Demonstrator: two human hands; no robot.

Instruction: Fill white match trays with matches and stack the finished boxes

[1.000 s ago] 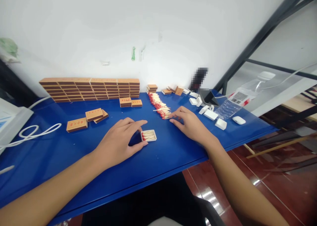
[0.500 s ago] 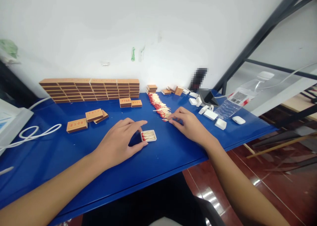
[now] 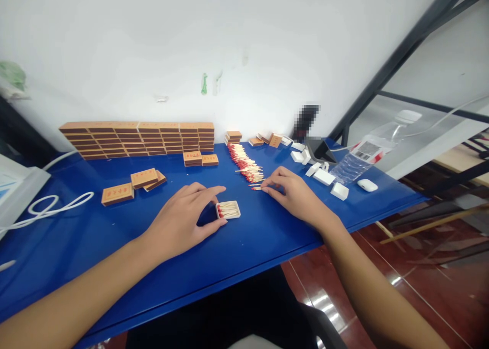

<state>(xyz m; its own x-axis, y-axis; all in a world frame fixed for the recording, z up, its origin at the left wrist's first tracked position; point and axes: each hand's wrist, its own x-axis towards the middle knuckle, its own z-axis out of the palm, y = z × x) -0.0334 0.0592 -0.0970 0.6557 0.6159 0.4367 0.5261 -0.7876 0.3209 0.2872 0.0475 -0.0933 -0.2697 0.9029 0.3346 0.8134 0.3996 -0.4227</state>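
Observation:
My left hand [image 3: 187, 215] rests on the table around the left end of a small white matchbox tray [image 3: 239, 212]. Its thumb and a bent finger touch the tray, while the index finger stretches out above it. Inside the tray lie several red-headed matches [image 3: 229, 209], heads to the left. To the right, my right hand [image 3: 292, 192] pinches a match [image 3: 256, 189] between thumb and index finger, its red head pointing left. Just beyond those fingertips is a long pile of loose matches [image 3: 244, 163].
A stacked wall of matchboxes [image 3: 141, 139] stands at the back left, with loose matchboxes [image 3: 117, 193] in front. White trays [image 3: 324, 177], a plastic bottle [image 3: 361, 153] and a white earbud case [image 3: 367, 185] are on the right. A white cable [image 3: 61, 206] curls at left.
My right hand has drawn slightly down and away from the pile, with a match now showing at its fingertips. My left hand and the tray have stayed in place.

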